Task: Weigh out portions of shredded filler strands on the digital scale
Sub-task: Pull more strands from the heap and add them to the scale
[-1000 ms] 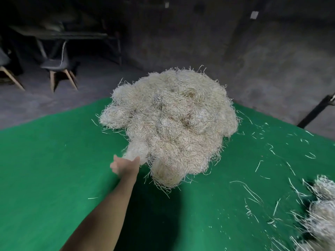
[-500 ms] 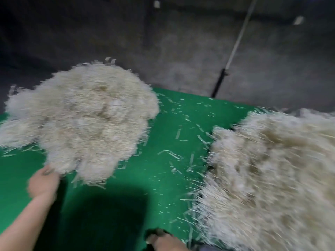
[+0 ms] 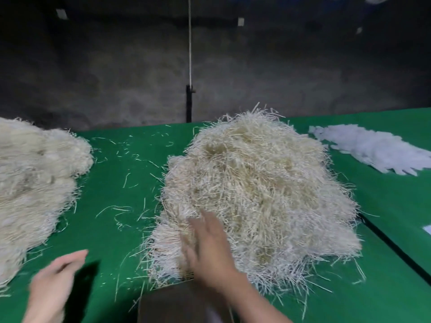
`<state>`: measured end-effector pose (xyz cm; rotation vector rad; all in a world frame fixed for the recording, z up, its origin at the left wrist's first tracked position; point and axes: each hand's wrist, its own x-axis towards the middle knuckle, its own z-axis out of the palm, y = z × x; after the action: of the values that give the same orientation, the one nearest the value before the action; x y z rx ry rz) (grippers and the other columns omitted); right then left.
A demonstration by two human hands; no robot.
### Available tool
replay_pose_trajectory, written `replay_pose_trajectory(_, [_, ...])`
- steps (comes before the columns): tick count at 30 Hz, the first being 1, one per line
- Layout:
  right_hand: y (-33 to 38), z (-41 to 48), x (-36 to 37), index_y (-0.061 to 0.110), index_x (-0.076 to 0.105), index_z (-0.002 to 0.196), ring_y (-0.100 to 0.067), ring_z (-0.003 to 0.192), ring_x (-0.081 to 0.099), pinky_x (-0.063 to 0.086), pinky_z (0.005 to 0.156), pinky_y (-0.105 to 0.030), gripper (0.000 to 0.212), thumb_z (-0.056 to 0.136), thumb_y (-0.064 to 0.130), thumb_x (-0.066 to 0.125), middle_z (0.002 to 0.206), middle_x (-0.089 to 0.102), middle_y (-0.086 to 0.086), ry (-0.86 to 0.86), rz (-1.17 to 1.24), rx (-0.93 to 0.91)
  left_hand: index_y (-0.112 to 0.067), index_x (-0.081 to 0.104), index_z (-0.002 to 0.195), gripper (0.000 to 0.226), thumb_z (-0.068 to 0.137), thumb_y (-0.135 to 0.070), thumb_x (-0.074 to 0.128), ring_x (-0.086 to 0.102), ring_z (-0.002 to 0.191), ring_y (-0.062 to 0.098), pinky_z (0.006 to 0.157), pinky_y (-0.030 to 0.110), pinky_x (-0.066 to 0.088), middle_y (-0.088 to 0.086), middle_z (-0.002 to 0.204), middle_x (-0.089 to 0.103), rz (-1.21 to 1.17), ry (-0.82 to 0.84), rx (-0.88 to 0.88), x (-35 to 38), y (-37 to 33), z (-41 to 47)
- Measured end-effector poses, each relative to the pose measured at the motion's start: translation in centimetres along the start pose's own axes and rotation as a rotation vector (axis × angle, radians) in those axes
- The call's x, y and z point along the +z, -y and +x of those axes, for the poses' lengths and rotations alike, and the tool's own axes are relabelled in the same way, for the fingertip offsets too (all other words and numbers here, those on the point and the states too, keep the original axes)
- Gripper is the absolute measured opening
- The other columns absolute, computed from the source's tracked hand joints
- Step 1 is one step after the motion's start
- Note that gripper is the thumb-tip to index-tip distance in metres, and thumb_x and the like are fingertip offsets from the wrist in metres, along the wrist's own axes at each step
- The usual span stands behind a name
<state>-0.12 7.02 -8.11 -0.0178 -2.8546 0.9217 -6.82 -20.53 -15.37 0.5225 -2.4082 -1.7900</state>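
A big loose heap of pale shredded strands (image 3: pixel 261 197) lies in the middle of the green table (image 3: pixel 121 183). My right hand (image 3: pixel 207 248) reaches into the heap's near left side with its fingers spread and touching the strands; it is blurred. My left hand (image 3: pixel 53 283) hovers low over the table at the lower left with loose fingers, holding nothing. A second mound of bunched strands (image 3: pixel 35 183) lies at the left edge. A dark flat object (image 3: pixel 177 301) sits at the near edge below the heap; I cannot tell whether it is the scale.
A pile of white plastic bags (image 3: pixel 373 148) lies at the far right. Loose strands (image 3: pixel 126 173) litter the cloth between the two mounds. A dark gap (image 3: pixel 396 248) separates this table from another green surface on the right. A pole (image 3: pixel 189 103) stands behind the table.
The view has swung right from the left mound to the loose heap. My left hand has let go of the left mound and drawn back. My right hand has come up onto the heap.
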Motion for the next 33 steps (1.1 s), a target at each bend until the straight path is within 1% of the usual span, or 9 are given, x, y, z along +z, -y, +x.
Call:
replay_pose_trajectory(7, [-9.5, 6.9, -3.8, 0.046, -0.018, 0.143, -0.030, 0.136, -0.030, -0.014, 0.104, -0.052, 0.114, 0.076, 0.031, 0.073, 0.145, -0.039, 0.004, -0.049, -0.157, 0.181, -0.020, 0.067, 0.093, 0.017, 0.089, -0.009, 0.055, 0.059, 0.081, 0.009, 0.067, 0.021, 0.046, -0.004, 0.087, 0.068, -0.209, 0.245, 0.001, 11.2, -8.8, -8.6])
replay_pose_trajectory(9, [-11.4, 8.0, -4.9, 0.046, -0.001, 0.146, -0.035, 0.142, -0.016, 0.004, 0.111, -0.056, 0.106, 0.076, 0.004, 0.066, 0.153, -0.021, 0.001, -0.005, -0.170, 0.244, -0.017, 0.067, 0.094, 0.016, 0.089, -0.009, 0.055, 0.062, 0.074, 0.014, 0.056, 0.020, 0.047, -0.001, 0.083, 0.070, -0.228, 0.263, -0.008, 13.7, -10.4, -10.1])
replay_pose_trajectory(12, [-13.6, 8.1, -7.5, 0.021, 0.044, 0.136, -0.029, 0.127, 0.045, 0.047, 0.100, -0.039, 0.071, 0.076, -0.016, 0.052, 0.142, 0.040, -0.012, -0.072, -0.104, 0.259, -0.018, 0.065, 0.097, 0.016, 0.088, -0.008, 0.057, 0.065, 0.067, 0.001, 0.052, 0.011, 0.047, -0.005, 0.079, 0.071, -0.263, 0.282, 0.010, 16.3, -12.0, -11.8])
replay_pose_trajectory(19, [-11.8, 5.3, -13.5, 0.025, 0.060, 0.119, -0.015, 0.128, 0.039, 0.028, 0.112, -0.033, 0.044, 0.079, 0.007, 0.067, 0.134, 0.048, 0.002, -0.382, 0.148, -0.147, -0.017, 0.055, 0.117, 0.057, 0.069, -0.046, 0.066, 0.066, 0.085, 0.004, 0.061, 0.015, 0.053, 0.000, 0.110, 0.061, -0.404, 0.410, 0.065, 20.6, -18.1, -14.9])
replay_pose_trajectory(23, [-9.8, 2.8, -12.4, 0.037, 0.032, 0.142, -0.012, 0.142, 0.014, 0.017, 0.118, -0.039, 0.058, 0.091, 0.018, 0.052, 0.154, 0.017, 0.011, 0.020, 0.092, -0.240, -0.005, 0.052, 0.124, 0.066, 0.074, -0.045, 0.070, 0.066, 0.100, 0.030, 0.088, 0.043, 0.053, 0.016, 0.105, 0.070, -0.610, 0.710, -0.256, 23.4, -21.5, -14.0])
replay_pose_trajectory(26, [-9.9, 2.9, -13.1, 0.037, 0.028, 0.144, -0.006, 0.130, 0.040, 0.037, 0.108, -0.027, 0.062, 0.091, 0.016, 0.051, 0.147, 0.033, 0.013, 0.177, 0.134, -0.271, 0.001, 0.042, 0.134, 0.067, 0.077, -0.018, 0.072, 0.067, 0.097, 0.028, 0.071, 0.034, 0.057, 0.019, 0.119, 0.062, -0.440, 0.467, -0.288, 25.1, -21.8, -12.1])
replay_pose_trajectory(29, [-10.8, 5.0, -16.9, 0.031, 0.058, 0.114, -0.001, 0.075, 0.062, 0.051, 0.062, -0.011, 0.033, 0.089, 0.009, 0.053, 0.100, 0.060, 0.019, -0.210, 0.337, -0.191, -0.016, 0.020, 0.149, 0.087, 0.078, -0.010, 0.071, 0.036, 0.132, 0.026, 0.105, 0.046, 0.034, 0.008, 0.152, 0.027, -0.234, 0.193, -0.146, 25.6, -20.7, -10.6])
replay_pose_trajectory(31, [-10.8, 7.6, -18.4, 0.027, 0.058, 0.099, -0.001, 0.072, 0.059, 0.047, 0.059, -0.013, 0.027, 0.090, 0.003, 0.050, 0.091, 0.059, 0.016, -0.421, 0.495, -0.195, -0.026, 0.013, 0.150, 0.094, 0.077, -0.003, 0.069, 0.030, 0.137, 0.020, 0.109, 0.045, 0.027, 0.002, 0.155, 0.020, -0.182, 0.194, 0.000, 25.9, -20.3, -10.7])
replay_pose_trajectory(33, [-10.0, 10.2, -18.3, 0.028, 0.055, 0.101, -0.005, 0.088, 0.058, 0.049, 0.070, -0.018, 0.024, 0.093, 0.006, 0.047, 0.105, 0.060, 0.008, -0.300, 0.785, -0.185, -0.027, 0.015, 0.150, 0.094, 0.077, 0.003, 0.066, 0.045, 0.119, -0.009, 0.097, 0.022, 0.043, -0.012, 0.149, 0.021, -0.110, 0.220, 0.155, 26.4, -19.7, -10.9])
